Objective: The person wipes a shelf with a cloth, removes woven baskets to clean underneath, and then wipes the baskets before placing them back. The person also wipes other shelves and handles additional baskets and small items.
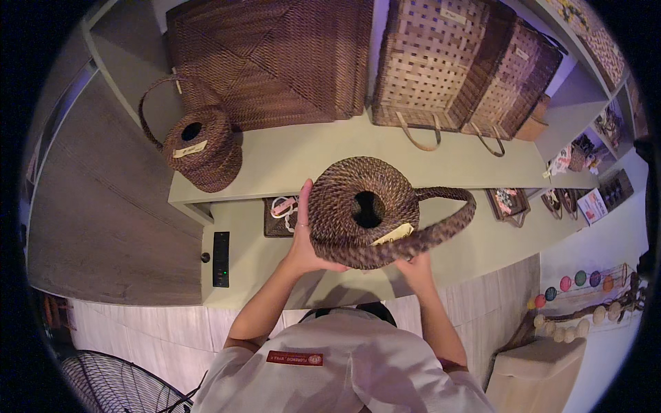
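Observation:
Between my two hands is a round, dark brown woven basket [330, 191] with a dark opening in its top and a braided loop handle [449, 229] that swings out to the right. A paper tag [393, 234] with writing hangs near the handle. My left hand [310, 248] grips the basket's left side, its thumb or a finger up along the wall. Under the lower right side, my right hand [417, 271] supports it, partly hidden by the basket and handle. A similar woven basket [211, 155] with a tall handle and a tag stands on the shelf at left.
The green-grey shelf [289, 149] runs behind the held basket. Large woven panels [273, 62] and open-weave trays [434, 62] with handles lean at the back. Below sit a small dark tray [276, 227] and another tray [508, 204]. A wire fan guard [119, 382] stands at lower left.

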Demonstrator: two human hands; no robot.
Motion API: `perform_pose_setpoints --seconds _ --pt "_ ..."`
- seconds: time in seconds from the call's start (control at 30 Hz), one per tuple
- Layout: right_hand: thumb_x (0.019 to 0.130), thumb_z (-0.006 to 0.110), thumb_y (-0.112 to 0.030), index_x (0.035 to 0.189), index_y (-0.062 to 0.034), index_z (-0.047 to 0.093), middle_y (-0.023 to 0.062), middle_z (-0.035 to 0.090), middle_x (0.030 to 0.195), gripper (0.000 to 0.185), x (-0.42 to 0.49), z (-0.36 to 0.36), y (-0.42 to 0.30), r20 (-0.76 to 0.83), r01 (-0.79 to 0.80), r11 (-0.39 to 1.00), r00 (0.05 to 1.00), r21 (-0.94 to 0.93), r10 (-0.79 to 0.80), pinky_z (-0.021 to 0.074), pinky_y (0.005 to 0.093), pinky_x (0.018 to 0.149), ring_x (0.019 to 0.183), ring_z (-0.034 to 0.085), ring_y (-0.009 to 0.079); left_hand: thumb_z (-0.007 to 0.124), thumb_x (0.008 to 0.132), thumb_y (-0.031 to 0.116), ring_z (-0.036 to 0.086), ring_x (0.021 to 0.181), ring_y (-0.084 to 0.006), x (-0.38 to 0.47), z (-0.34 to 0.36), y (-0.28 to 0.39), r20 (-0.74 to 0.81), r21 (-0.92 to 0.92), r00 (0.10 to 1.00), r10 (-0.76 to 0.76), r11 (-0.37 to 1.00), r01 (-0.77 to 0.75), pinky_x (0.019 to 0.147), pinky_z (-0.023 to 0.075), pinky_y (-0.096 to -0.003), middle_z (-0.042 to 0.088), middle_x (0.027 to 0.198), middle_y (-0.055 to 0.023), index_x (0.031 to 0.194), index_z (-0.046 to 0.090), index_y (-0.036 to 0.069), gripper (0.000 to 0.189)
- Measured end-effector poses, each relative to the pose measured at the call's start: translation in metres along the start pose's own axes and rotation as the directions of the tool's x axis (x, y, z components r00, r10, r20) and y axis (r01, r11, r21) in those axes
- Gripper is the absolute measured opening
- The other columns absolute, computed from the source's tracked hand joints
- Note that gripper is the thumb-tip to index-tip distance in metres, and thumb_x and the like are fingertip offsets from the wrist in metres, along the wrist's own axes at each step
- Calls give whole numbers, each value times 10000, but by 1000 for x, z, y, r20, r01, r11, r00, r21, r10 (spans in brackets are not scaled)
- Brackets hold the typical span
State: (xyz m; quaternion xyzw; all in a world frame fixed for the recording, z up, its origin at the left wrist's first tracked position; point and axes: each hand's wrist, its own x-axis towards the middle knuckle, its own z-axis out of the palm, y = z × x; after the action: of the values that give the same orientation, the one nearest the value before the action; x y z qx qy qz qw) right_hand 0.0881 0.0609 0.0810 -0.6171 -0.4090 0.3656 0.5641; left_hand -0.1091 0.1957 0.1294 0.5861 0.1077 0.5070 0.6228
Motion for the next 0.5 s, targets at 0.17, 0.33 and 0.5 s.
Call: perform_pose_setpoints --seconds 0.17,0.33,0.5 --pt "731 701 -261 1119 -78 632 126 588 1126 435 -20 6 97 187 367 473 904 -801 -385 381 449 966 1161 465 315 928 463 195 395 1271 -303 -3 15 -27 33 111 995 91 989 -94 1083 295 -425 301 1414 -210 1461 -84 76 1427" --pt "739 687 -235 1074 -94 653 134 581 1138 365 -17 -8 114 204 296 461 949 -837 -240 386 441 959 1117 481 320 935 447 217 399 1268 -303 -2 49 -37 -58 -103 998 35 994 -40 1087 300 -446 306 1412 -197 1461 -84 101 1442" --pt "833 643 -242 994 -73 589 130 580 1106 239 -23 -100 7 -306 172 945 948 280 -82 400 403 963 1085 521 279 942 431 239 403 1266 -302 4 87 -44 -73 -244 997 -23 970 4 1091 305 -468 311 1411 -185 1461 -83 126 1458"
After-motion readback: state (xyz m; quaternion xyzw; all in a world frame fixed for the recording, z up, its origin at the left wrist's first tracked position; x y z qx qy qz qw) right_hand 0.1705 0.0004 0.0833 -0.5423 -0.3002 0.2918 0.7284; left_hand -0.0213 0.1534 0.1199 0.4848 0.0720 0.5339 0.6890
